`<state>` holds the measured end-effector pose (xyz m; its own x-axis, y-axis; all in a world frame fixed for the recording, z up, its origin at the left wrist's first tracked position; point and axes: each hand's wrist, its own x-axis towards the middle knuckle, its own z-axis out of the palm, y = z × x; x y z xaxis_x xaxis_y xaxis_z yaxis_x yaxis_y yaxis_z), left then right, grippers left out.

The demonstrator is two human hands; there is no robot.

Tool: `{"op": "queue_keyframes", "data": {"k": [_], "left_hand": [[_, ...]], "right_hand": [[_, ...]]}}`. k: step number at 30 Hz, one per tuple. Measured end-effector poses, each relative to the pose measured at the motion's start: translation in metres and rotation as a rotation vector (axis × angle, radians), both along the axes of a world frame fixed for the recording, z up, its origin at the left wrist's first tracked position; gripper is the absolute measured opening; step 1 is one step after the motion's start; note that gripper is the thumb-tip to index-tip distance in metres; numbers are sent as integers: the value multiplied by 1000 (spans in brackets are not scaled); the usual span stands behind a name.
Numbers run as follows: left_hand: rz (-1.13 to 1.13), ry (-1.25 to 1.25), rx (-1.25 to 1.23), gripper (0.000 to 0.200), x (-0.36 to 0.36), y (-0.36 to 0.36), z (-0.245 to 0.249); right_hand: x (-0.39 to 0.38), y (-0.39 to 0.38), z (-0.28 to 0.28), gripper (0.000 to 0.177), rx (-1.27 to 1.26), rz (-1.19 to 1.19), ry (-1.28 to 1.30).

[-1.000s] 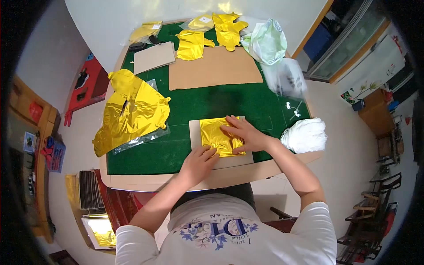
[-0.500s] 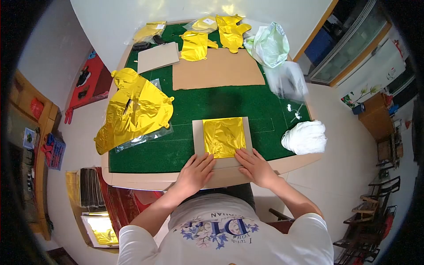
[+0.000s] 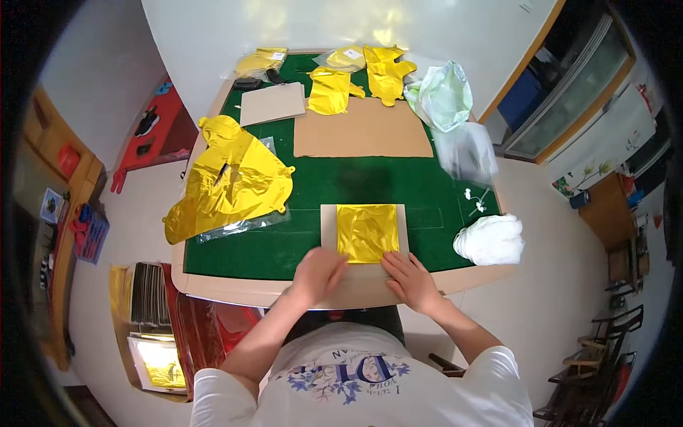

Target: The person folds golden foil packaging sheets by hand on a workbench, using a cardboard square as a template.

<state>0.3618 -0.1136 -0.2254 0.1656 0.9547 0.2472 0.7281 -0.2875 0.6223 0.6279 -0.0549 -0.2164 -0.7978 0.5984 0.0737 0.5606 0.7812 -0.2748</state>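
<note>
A folded square of gold foil (image 3: pixel 367 232) lies on a small piece of cardboard (image 3: pixel 328 220) near the front edge of the green table (image 3: pixel 356 181). My left hand (image 3: pixel 318 274) rests on the cardboard's near left corner, fingers spread, slightly blurred. My right hand (image 3: pixel 410 278) presses the near right corner of the cardboard, fingertips just under the foil's edge. Neither hand grips anything.
A large flat gold foil balloon (image 3: pixel 231 181) lies at the left on a clear bag. A big cardboard sheet (image 3: pixel 363 132) and a smaller one (image 3: pixel 272 103) lie further back, with more gold balloons (image 3: pixel 334 89). Plastic bags (image 3: pixel 441 96) and a white bundle (image 3: pixel 491 238) sit at the right.
My right hand left the top of the foil and came back to the cardboard's near right corner. My left hand stayed at the near left corner. The view shifted slightly.
</note>
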Motion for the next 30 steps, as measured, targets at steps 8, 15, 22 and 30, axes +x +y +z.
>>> {"op": "queue_keyframes", "data": {"k": [8, 15, 22, 30], "left_hand": [[189, 416, 50, 57, 37, 88, -29], [224, 440, -90, 70, 40, 69, -26], [231, 419, -74, 69, 41, 72, -29], [230, 501, -123, 71, 43, 72, -26]], "right_hand": [[3, 0, -5, 48, 14, 4, 7], [2, -1, -4, 44, 14, 2, 34], [-66, 45, 8, 40, -29, -151, 375], [-109, 80, -42, 45, 122, -289, 90]]}}
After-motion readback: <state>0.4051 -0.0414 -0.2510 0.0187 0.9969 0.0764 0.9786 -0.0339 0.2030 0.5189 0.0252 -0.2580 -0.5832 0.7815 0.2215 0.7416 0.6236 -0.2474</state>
